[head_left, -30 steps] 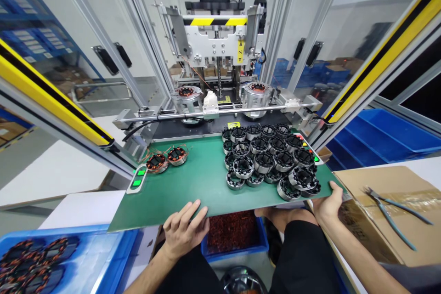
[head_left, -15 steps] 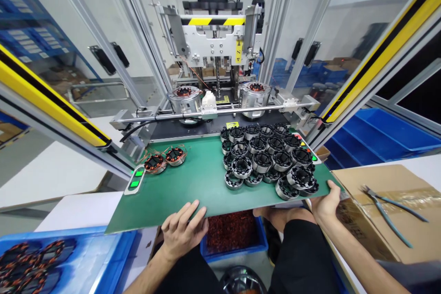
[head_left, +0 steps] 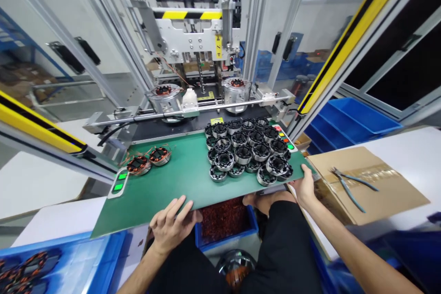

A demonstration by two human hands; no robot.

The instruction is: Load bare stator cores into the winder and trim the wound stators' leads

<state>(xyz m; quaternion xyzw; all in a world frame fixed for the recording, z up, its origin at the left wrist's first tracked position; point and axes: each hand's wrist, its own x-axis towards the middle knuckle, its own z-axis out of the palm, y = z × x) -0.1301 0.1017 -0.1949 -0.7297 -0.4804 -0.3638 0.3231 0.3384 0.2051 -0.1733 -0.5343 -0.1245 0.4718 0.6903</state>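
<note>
My left hand (head_left: 174,224) curls its fingers over the front edge of the green tabletop (head_left: 179,179), its thumb below the edge. At the right front corner, my right hand (head_left: 303,187) grips the same tabletop, thumb on top and fingers underneath, partly hidden. Several silver-and-black stator cores (head_left: 243,154), bare of wire, stand stacked just left of my right hand. Two wound stators (head_left: 160,156) with copper wire ends lie on the left part of the tabletop.
A winding machine (head_left: 193,36) stands behind the tabletop, carrying two stators on cylindrical holders (head_left: 237,96). Cutting pliers (head_left: 349,188) lie on a cardboard box (head_left: 389,179) at right. A blue tray (head_left: 93,257) of wound stators is at left; a blue bin (head_left: 227,238) of copper-coloured scraps sits below.
The view has shifted right, so everything appears farther left. Both hands stay at the tabletop's front edge, and the stators keep their places.
</note>
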